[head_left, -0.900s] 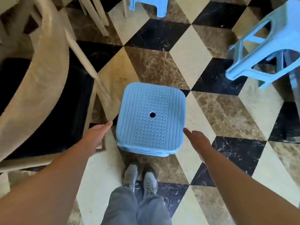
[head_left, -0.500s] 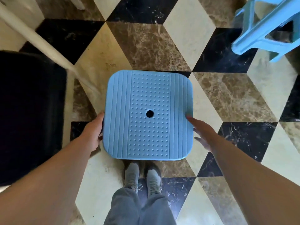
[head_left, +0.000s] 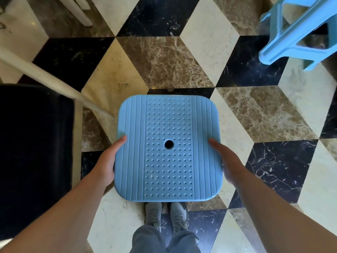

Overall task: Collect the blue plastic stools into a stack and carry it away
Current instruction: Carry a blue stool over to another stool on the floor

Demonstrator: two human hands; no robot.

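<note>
A blue plastic stool [head_left: 168, 148] is seen from straight above, its square dotted seat with a round centre hole filling the middle of the head view. My left hand [head_left: 107, 161] grips its left edge, thumb lying on the seat top and fingers hidden under the rim. My right hand [head_left: 228, 161] grips the right edge the same way. The stool's legs are hidden beneath the seat. A second blue stool [head_left: 299, 33] lies tipped on its side at the top right, legs showing.
A chair with a black seat [head_left: 34, 152] and pale wooden frame [head_left: 45, 77] stands close on the left. The floor is marble tiles in black, brown and cream. My grey shoes [head_left: 166, 216] stand just below the held stool.
Both hands went from open beside the stool to gripping its two side edges. The seat now appears larger and nearer, above my shoes.
</note>
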